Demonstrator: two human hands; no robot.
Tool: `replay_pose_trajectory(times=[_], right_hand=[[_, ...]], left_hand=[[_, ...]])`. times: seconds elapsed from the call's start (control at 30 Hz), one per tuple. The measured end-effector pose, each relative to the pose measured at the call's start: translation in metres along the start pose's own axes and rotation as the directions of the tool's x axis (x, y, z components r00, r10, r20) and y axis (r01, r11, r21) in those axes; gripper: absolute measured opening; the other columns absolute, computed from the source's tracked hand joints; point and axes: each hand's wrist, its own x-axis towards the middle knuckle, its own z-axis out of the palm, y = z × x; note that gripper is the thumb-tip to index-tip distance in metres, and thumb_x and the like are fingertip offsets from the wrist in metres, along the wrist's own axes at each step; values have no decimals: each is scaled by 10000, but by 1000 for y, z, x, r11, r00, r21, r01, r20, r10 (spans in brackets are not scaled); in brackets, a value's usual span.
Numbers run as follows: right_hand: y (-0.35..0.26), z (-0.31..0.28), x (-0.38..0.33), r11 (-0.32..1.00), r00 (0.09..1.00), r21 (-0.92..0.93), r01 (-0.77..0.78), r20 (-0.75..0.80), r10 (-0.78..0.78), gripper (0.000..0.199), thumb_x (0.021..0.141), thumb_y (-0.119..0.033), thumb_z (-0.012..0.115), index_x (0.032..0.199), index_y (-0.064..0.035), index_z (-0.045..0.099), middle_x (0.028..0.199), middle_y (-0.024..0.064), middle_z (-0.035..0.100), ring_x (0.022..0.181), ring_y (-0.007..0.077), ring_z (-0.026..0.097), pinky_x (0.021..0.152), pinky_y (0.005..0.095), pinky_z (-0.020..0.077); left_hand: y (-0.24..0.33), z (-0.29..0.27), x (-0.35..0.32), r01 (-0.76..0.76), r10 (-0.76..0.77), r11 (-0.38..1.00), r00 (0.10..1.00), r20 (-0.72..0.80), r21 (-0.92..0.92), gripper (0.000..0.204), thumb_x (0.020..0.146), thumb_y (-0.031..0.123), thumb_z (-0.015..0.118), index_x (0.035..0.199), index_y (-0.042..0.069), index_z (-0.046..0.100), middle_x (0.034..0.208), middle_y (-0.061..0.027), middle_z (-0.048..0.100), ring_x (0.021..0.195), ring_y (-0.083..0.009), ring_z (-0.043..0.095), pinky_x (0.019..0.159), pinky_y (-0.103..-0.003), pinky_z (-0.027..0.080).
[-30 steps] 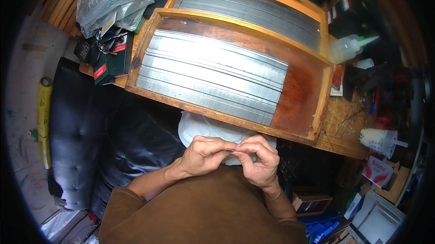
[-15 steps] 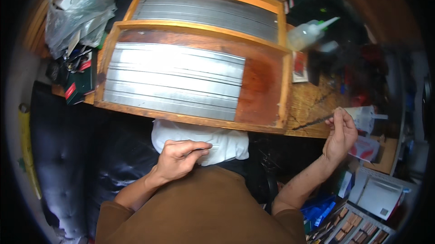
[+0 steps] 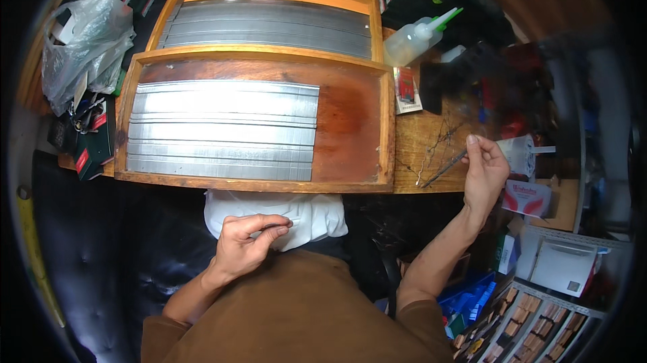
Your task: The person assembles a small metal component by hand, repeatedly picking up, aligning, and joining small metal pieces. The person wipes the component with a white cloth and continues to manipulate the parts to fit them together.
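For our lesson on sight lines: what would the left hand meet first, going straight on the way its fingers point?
The left hand points to the right; the white cloth seems first in that line, though it may lie lower, so the hand could pass above it.

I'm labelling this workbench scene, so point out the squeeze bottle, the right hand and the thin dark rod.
Squeeze bottle [image 3: 407,44], head view: its translucent body.
Right hand [image 3: 486,170], head view: middle of the hand.
Thin dark rod [image 3: 443,170], head view: mid-shaft.
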Motion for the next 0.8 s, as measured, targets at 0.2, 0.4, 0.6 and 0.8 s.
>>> replay_pose_trajectory(times=[0.2, 0.4, 0.6, 0.8], right_hand=[[-29, 9, -43, 974, 960, 213, -74, 281, 12, 89, 922, -21, 700, 971, 42, 660, 855, 68, 690, 739, 96, 627, 656, 226, 510], [-64, 80, -138, 901, 755, 293, -321, 653, 57, 60, 872, 66, 719, 906, 58, 670, 857, 94, 691, 766, 95, 639, 682, 225, 517], [-63, 101, -170, 877, 740, 318, -359, 670, 60, 70, 868, 50, 738, 905, 64, 680, 847, 79, 682, 791, 102, 662, 711, 231, 540], [-38, 114, -187, 803, 748, 370, -468, 649, 137, 106, 915, 10, 717, 981, 71, 660, 890, 90, 697, 783, 99, 666, 699, 220, 550]], left_hand=[[1, 3, -8, 177, -165, 966, 983, 78, -187, 123, 893, -6, 706, 1000, -57, 735, 932, -140, 769, 848, -181, 741, 766, -276, 584], [12, -1, 8, 501, -323, 689, 859, 397, -524, 154, 930, 23, 701, 1048, -74, 722, 957, -124, 757, 906, -150, 712, 827, -268, 569], [10, -16, -1, 485, -241, 744, 836, 493, -459, 183, 901, 2, 728, 1070, -71, 724, 967, -130, 759, 943, -158, 713, 863, -278, 569], [1, -9, -15, 365, -270, 866, 916, 296, -341, 177, 906, 35, 732, 1060, -53, 731, 946, -121, 767, 871, -144, 722, 774, -283, 574]])
